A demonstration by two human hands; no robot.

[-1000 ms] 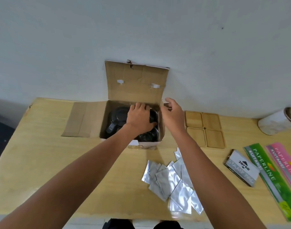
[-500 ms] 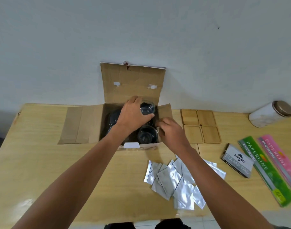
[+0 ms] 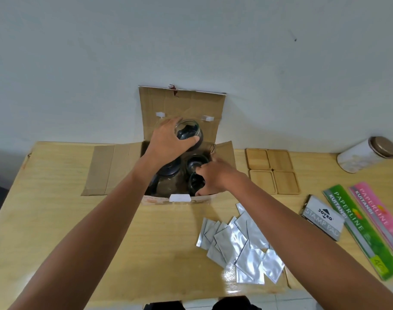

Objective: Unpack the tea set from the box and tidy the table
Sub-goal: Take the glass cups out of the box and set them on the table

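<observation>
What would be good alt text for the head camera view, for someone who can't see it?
A person's left hand lifts a glass cup out of an open cardboard box on a wooden table, while the right hand reaches into the box. Foil sachets and four wooden coasters lie nearby.

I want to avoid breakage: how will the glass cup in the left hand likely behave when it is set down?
The glass cup looks clear and thin-walled, so it is probably fragile and light. Its smooth rounded side may be slippery under the left hand, which wraps it from one side only. Lying on its side it would likely roll; upright on a wooden coaster it should stand steady.
</observation>
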